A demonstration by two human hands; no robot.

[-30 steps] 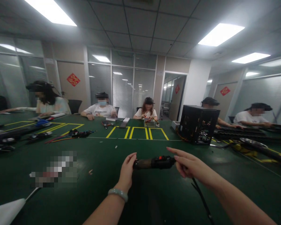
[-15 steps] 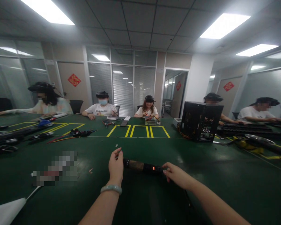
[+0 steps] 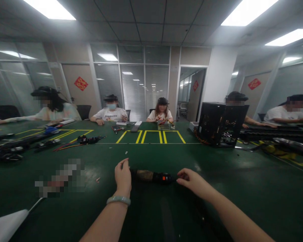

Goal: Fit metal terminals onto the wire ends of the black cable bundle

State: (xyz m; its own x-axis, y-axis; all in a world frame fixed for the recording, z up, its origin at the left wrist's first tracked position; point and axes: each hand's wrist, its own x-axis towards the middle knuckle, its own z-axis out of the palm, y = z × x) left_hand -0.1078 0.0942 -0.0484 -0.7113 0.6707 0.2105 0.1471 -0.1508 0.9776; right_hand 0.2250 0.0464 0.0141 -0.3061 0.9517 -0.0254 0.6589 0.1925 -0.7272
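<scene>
A dark, tube-like cable bundle, black with a brown band and a small orange label, lies crosswise in front of me. My left hand, with a pale green bangle at the wrist, has its fingers closed at the bundle's left end, which the hand hides. At the right end, the thumb and fingers of my right hand are pinched together against the thin dark tip. What lies inside the right fingers is hard to see. A small white scrap lies beyond my left hand.
The green table bears yellow tape marks. A black computer case stands back right, near dark parts and a yellow piece. Cable bundles lie on the left. A blurred-out item and white sheet lie nearer. Several people sit opposite.
My view has tilted down and shifted a little. The right hand's fingers have drawn closer together at the bundle's end. My left hand stays at the other end.
</scene>
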